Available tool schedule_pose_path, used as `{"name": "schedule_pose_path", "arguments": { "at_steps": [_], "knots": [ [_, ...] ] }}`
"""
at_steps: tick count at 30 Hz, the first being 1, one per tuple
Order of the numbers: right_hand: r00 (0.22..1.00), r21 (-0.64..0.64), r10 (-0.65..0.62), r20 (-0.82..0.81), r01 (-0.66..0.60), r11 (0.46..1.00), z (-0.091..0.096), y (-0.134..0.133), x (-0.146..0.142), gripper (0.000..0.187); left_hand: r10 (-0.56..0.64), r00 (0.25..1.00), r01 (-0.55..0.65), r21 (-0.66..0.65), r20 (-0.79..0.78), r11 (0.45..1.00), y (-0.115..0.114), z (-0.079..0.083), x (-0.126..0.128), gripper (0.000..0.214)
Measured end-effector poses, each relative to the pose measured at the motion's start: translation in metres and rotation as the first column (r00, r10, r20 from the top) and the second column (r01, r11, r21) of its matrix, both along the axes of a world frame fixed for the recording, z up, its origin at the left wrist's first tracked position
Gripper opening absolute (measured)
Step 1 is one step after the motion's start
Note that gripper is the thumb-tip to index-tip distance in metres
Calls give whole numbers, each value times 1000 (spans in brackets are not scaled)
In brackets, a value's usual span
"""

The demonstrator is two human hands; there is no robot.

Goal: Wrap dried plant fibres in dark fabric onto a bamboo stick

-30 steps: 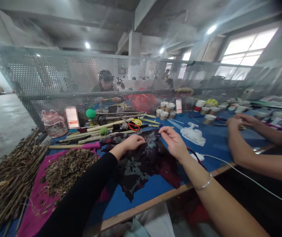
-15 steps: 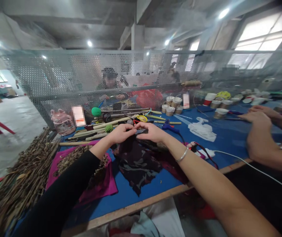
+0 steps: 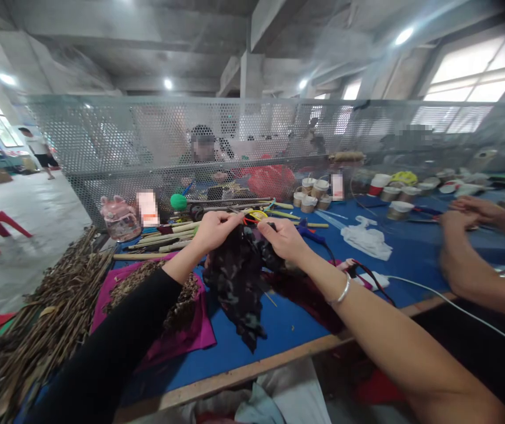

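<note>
A dark, patterned piece of cloth (image 3: 237,288) with ragged edges hangs from both hands over the blue table (image 3: 274,347). My left hand (image 3: 217,232) pinches its upper edge, thumb and fingers pressed together. A short distance to the right, my right hand (image 3: 285,238) grips another bunched part of the same cloth. Behind the fingers lie scissors with red and yellow handles (image 3: 256,217). Dark red cloth (image 3: 309,297) rests on the table beneath my right forearm.
Left of the cloth, dried plant bits (image 3: 146,285) cover a magenta cloth (image 3: 203,335); long dry stalks (image 3: 53,300) fill the left edge. Behind are sticks (image 3: 164,240), a pink jar (image 3: 120,221), paper cups (image 3: 309,203) and a mesh partition (image 3: 155,135). A co-worker's hands (image 3: 464,215) are at right.
My hands have moved apart, my right hand shifting to the right. The cloth, spread flatter before, now hangs gathered and narrower between them. The view has shifted slightly.
</note>
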State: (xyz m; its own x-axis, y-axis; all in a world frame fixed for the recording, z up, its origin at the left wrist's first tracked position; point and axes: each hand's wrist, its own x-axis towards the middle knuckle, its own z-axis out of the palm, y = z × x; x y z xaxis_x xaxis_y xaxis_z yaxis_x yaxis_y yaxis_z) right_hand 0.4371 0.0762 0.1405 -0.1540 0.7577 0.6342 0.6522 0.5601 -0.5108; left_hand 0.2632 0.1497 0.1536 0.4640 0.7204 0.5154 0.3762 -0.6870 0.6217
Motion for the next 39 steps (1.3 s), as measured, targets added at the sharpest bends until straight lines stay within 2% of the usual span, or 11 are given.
{"name": "schedule_pose_path", "arguments": {
  "at_steps": [2,5,9,14,19,23,26,30,32,35,39],
  "knots": [
    [995,72,-102,21,100,992,2,-8,-9,44,141,990,-139,129,-12,982,8,-1,6,49],
    [983,142,-173,60,163,976,-6,-26,-20,44,317,945,-269,347,-87,898,27,1,6,44],
    [968,185,-204,144,177,967,-29,-63,-19,40,504,848,-433,333,-165,838,58,4,-10,37],
    [928,122,-338,155,321,939,-56,-102,-10,41,457,866,-381,325,-202,866,73,-7,5,39],
    [871,58,-445,208,444,894,-59,-112,20,41,290,914,-227,237,-283,945,64,-11,18,43],
    [847,-2,-427,315,451,892,-40,-101,64,33,15,911,-10,14,-412,1000,61,-2,-11,47],
    [831,-48,-327,450,388,920,-24,-85,85,24,-184,857,129,-146,-481,981,55,3,-33,34],
    [821,-252,-96,563,281,926,-17,-55,76,14,-57,917,144,196,-394,970,37,-1,-39,18],
    [897,-357,-36,441,212,910,-21,-38,61,10,-36,965,82,168,-260,982,29,-3,-34,14],
    [982,-360,-142,124,178,916,-28,-8,40,6,42,996,-45,-41,-81,998,28,-6,-29,19],
    [973,-245,-231,9,226,943,-28,32,36,13,197,980,-196,65,-16,979,46,-8,-36,25]
  ]
}}
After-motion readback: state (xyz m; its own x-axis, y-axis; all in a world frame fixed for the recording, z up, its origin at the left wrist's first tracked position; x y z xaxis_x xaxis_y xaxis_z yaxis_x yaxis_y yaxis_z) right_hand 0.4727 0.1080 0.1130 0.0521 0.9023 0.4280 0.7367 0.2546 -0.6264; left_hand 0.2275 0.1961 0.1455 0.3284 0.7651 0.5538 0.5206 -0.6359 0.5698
